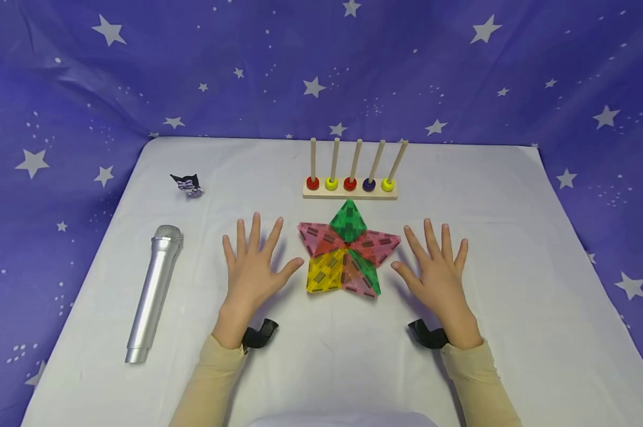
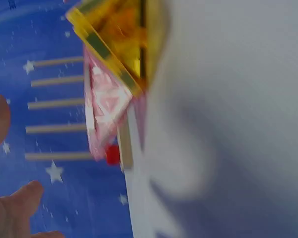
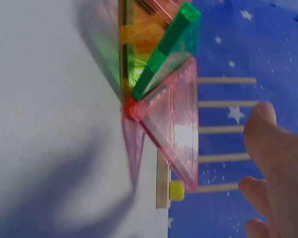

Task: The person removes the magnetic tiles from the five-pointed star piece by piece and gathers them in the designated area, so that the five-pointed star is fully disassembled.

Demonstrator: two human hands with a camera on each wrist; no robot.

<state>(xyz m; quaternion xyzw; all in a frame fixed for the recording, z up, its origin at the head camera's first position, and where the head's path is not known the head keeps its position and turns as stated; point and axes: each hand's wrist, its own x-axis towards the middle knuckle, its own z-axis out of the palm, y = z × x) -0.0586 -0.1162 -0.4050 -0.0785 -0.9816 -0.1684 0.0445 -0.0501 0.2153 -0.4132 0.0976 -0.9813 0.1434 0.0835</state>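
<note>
A star of translucent magnetic tiles [image 1: 346,255] in green, pink, yellow and orange lies flat at the table's middle. My left hand [image 1: 254,261] rests flat on the white cloth just left of it, fingers spread, holding nothing. My right hand [image 1: 437,267] lies spread the same way just right of it. Neither hand touches the tiles. The left wrist view shows the yellow and pink tiles [image 2: 111,74] edge-on. The right wrist view shows the green and pink tiles [image 3: 171,109] beside a fingertip [image 3: 268,134].
Behind the star stands a wooden peg rack [image 1: 350,178] with five pegs and coloured rings at their bases. A silver toy microphone [image 1: 153,290] lies at the left, a small dark figure [image 1: 188,185] beyond it. Starry purple cloth surrounds the white table [image 1: 513,237].
</note>
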